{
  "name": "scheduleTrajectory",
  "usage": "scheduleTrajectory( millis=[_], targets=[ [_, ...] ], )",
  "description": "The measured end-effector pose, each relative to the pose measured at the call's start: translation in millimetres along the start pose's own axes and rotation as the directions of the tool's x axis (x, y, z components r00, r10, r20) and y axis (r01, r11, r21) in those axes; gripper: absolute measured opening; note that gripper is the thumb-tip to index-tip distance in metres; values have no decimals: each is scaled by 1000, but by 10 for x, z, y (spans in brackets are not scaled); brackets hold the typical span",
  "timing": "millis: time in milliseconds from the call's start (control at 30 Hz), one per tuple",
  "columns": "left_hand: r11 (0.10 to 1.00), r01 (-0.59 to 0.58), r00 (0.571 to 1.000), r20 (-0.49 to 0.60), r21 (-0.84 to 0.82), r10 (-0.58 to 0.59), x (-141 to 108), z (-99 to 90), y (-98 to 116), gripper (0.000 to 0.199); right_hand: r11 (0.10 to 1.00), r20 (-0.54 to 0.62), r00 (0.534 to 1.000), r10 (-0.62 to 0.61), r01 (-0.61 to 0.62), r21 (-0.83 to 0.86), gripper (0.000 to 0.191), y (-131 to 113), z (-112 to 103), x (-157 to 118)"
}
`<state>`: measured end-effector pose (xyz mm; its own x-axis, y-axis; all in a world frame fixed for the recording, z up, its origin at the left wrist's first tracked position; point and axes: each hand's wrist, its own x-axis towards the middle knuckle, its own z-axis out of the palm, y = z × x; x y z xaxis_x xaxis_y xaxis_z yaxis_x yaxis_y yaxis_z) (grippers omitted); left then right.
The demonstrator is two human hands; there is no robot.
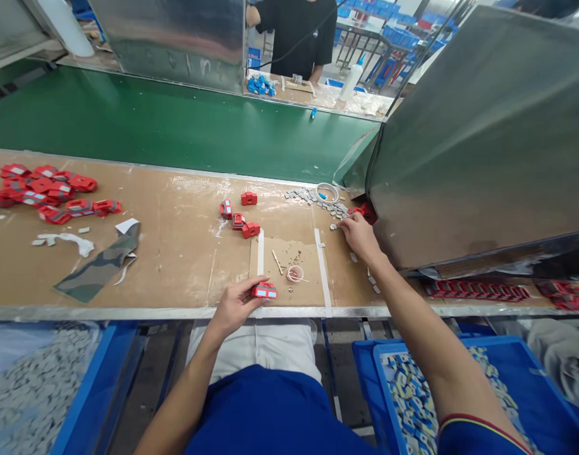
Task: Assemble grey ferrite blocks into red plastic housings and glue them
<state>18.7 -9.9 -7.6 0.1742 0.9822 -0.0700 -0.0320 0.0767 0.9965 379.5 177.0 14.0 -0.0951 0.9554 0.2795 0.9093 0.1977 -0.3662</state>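
Note:
My left hand (233, 308) grips a red toy car body (265, 291) with grey and pale-blue window parts, at the table's front edge. Out to the right, my right hand (360, 236) has its fingers pinched together beside a scatter of small grey plastic pieces (337, 208). One loose grey piece (333, 227) lies right by the fingertips; what sits between them, if anything, is hidden. Between my hands stands a small clear cup (295, 273) with a thin stick across it. A few more red car bodies (239, 220) rest beyond my left hand.
Many red car bodies (43, 189) lie at far left, near a camouflage cloth strip (102, 262). A tape roll (327, 193) sits among the grey pieces. A metal panel (479, 151) bounds the right. Behind runs a green belt (185, 126); a person (296, 38) stands across it.

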Motion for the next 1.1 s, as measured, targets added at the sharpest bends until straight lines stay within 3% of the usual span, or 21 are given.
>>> scheduleTrajectory(
  millis=[100, 233, 333, 433, 533, 633, 733, 833, 1100],
  targets=[
    [999, -15, 999, 50, -48, 18, -13, -46, -5, 50, 995, -92, 996, 18, -9, 97, 28, -157, -159, -299],
    [985, 52, 986, 163, -167, -24, -45, -72, 2, 53, 941, -152, 986, 62, -7, 338, 25, -614, -350, -985],
    [957, 127, 966, 251, -259, -60, -57, -78, -1, 47, 849, -99, 993, 68, -5, 528, 15, -1061, -420, -1511],
    [943, 179, 939, 336, -282, -77, -52, -93, -3, 44, 705, -1, 989, 146, -104, 702, 11, -1462, -374, -1830],
    [935, 197, 923, 377, -295, -76, -39, -111, 8, 44, 480, 192, 963, 188, -260, 838, 22, -1755, -248, -1916],
    [946, 123, 938, 348, -300, -12, -28, -125, 16, 41, 357, 296, 946, 136, -325, 875, 22, -1936, -162, -1879],
    [944, 78, 950, 310, -320, 27, -36, -130, 6, 41, 335, 287, 954, 87, -299, 894, 17, -2023, -144, -1838],
    [929, 107, 960, 281, -353, -4, -57, -126, -9, 48, 349, 302, 952, 56, -302, 887, 11, -2047, -136, -1843],
    [945, 146, 956, 289, -293, -58, -52, -112, 7, 49, 342, 387, 915, 109, -401, 850, 9, -2064, -72, -1890]
  ],
)
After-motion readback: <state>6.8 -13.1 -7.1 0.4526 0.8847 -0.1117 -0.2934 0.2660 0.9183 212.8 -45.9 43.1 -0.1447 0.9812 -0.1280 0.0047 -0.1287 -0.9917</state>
